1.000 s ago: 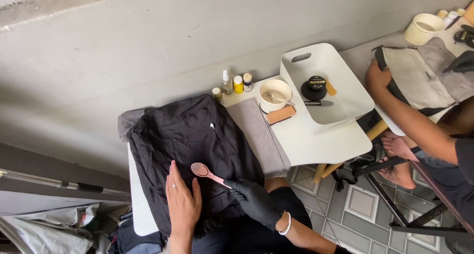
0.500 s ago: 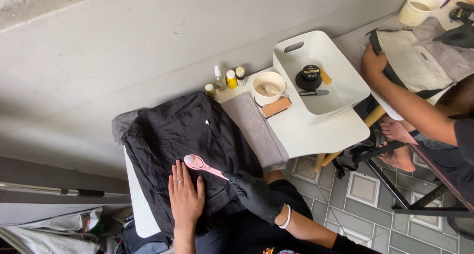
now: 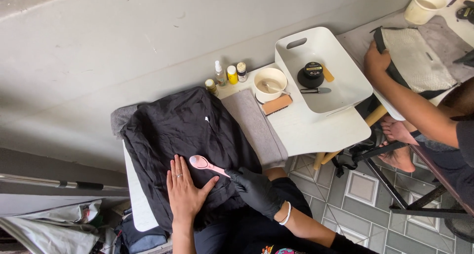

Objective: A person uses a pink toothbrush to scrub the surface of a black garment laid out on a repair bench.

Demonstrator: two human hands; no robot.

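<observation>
Low in the frame, flat left hand should pin black garment taut while gloved right hand, gripping pink brush, strokes lightly.

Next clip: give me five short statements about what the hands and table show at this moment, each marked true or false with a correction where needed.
1. The right hand wears a black glove and holds a pink brush. True.
2. The left hand is gloved too. False: it is bare, with a ring on one finger, lying flat on the black garment.
3. The white tray holds a round black tin. True.
4. The small bottles stand inside the tray. False: they stand on the table by the wall, left of the white bowl.
5. Another person's hand rests on the black garment. False: it grips a pale bag on the next table.
</observation>
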